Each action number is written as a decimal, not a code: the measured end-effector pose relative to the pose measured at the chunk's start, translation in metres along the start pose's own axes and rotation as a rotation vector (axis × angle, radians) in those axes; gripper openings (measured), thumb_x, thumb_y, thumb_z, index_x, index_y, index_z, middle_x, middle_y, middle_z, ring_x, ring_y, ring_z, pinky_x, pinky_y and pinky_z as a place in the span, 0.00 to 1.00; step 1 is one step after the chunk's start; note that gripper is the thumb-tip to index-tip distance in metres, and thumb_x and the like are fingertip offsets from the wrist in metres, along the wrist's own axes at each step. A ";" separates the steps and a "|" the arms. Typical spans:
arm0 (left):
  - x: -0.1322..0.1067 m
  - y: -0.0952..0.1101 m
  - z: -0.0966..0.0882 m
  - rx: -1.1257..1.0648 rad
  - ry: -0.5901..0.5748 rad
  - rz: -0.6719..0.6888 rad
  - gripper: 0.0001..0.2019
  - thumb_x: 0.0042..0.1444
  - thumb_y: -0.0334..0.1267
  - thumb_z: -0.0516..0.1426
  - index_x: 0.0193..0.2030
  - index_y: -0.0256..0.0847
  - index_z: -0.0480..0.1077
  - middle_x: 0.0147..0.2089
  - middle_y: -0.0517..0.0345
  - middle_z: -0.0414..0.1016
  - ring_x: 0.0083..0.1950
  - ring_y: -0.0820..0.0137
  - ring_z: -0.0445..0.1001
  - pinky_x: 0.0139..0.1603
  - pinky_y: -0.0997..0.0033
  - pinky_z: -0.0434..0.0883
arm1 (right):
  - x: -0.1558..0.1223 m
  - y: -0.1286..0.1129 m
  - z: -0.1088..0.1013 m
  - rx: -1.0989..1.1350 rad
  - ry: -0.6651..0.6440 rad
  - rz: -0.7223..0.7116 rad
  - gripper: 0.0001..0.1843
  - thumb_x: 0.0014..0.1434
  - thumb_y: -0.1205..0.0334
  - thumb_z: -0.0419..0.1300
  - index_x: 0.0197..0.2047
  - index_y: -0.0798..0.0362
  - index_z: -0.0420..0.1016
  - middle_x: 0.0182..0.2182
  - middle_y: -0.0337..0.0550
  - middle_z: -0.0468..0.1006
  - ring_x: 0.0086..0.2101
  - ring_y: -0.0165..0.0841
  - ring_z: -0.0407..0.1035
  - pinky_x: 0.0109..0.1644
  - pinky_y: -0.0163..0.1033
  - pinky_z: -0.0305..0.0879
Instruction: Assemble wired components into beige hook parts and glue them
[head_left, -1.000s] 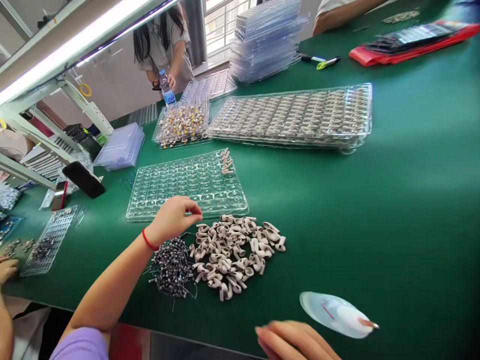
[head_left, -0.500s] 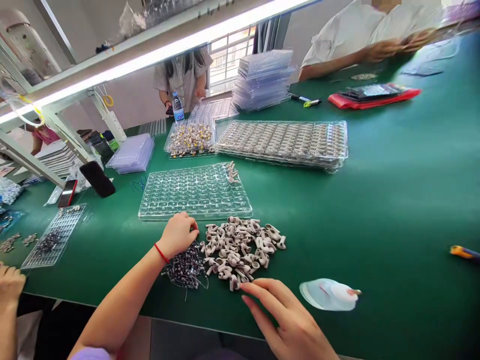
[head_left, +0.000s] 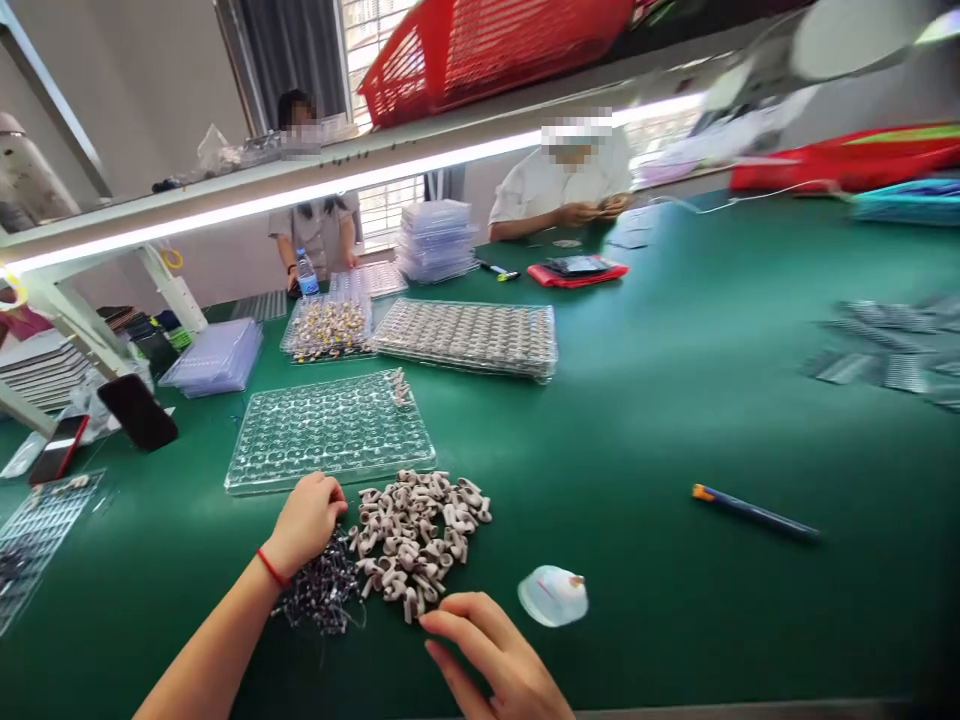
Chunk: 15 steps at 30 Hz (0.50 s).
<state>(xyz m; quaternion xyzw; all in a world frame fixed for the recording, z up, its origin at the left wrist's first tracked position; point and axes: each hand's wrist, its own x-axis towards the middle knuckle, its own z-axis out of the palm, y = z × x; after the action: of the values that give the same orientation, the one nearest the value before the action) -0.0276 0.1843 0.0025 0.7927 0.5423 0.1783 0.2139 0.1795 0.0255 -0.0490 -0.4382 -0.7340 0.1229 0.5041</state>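
My left hand (head_left: 306, 522) rests with curled fingers on a heap of small dark wired parts (head_left: 319, 595), a red band at its wrist. Whether it grips anything is hidden. My right hand (head_left: 491, 655) lies at the near edge of a pile of beige curved plastic pieces (head_left: 416, 530), fingers stretched out and apart, fingertips touching the closest pieces. Beyond the pile lies a clear blister tray (head_left: 330, 430), nearly empty, with a few beige pieces (head_left: 400, 385) in its far right corner.
A small clear plastic cup (head_left: 553, 597) lies right of the pile, a blue pen (head_left: 754, 512) farther right. Filled trays (head_left: 469, 338) and stacked trays (head_left: 435, 240) sit farther back on the green table (head_left: 675, 400). Two phones (head_left: 135, 410) lie left. Two people work across the table.
The view has tilted up and turned right. My left hand dropped from above the tray's edge onto the dark wired parts. My right hand came forward to the beige pile.
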 end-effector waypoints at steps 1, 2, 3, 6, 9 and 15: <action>-0.003 0.006 -0.001 -0.046 0.014 0.006 0.07 0.54 0.28 0.56 0.27 0.40 0.68 0.30 0.56 0.71 0.36 0.63 0.71 0.42 0.63 0.68 | 0.001 0.000 0.000 0.007 0.016 0.005 0.10 0.64 0.72 0.55 0.46 0.51 0.72 0.36 0.45 0.76 0.35 0.32 0.75 0.39 0.33 0.75; -0.007 0.013 -0.002 -0.096 0.023 0.015 0.06 0.57 0.31 0.55 0.29 0.40 0.69 0.31 0.56 0.72 0.35 0.64 0.71 0.40 0.65 0.69 | 0.003 0.000 0.000 0.012 0.038 0.007 0.10 0.63 0.72 0.55 0.46 0.51 0.72 0.36 0.45 0.76 0.35 0.32 0.75 0.39 0.33 0.75; -0.014 0.021 -0.002 -0.151 0.023 0.025 0.06 0.59 0.34 0.53 0.33 0.40 0.71 0.32 0.56 0.74 0.35 0.65 0.72 0.39 0.66 0.70 | 0.004 -0.001 0.001 0.017 0.061 0.009 0.10 0.63 0.71 0.55 0.46 0.51 0.72 0.36 0.45 0.76 0.35 0.32 0.75 0.39 0.34 0.75; -0.042 0.049 0.009 -0.474 -0.008 -0.004 0.12 0.59 0.43 0.56 0.44 0.39 0.74 0.37 0.53 0.79 0.38 0.65 0.75 0.39 0.68 0.72 | 0.009 -0.003 0.003 0.037 0.114 0.032 0.09 0.63 0.69 0.57 0.47 0.51 0.70 0.37 0.45 0.76 0.36 0.33 0.75 0.40 0.34 0.75; -0.071 0.070 0.030 -0.829 -0.051 -0.127 0.14 0.52 0.49 0.63 0.37 0.40 0.80 0.35 0.53 0.80 0.37 0.65 0.76 0.39 0.71 0.72 | 0.011 -0.006 0.004 0.070 0.131 0.039 0.08 0.62 0.66 0.59 0.46 0.51 0.69 0.35 0.44 0.76 0.35 0.33 0.74 0.38 0.35 0.75; -0.098 0.076 0.063 -1.171 0.045 -0.370 0.16 0.39 0.50 0.72 0.29 0.40 0.81 0.28 0.55 0.81 0.31 0.68 0.76 0.35 0.73 0.72 | 0.001 -0.002 0.009 0.095 0.199 -0.019 0.04 0.66 0.67 0.53 0.42 0.50 0.68 0.31 0.41 0.75 0.30 0.30 0.72 0.33 0.32 0.73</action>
<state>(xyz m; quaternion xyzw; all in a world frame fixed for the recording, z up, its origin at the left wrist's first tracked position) 0.0300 0.0587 -0.0154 0.4323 0.4873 0.4233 0.6296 0.1710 0.0273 -0.0514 -0.4167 -0.6777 0.1087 0.5960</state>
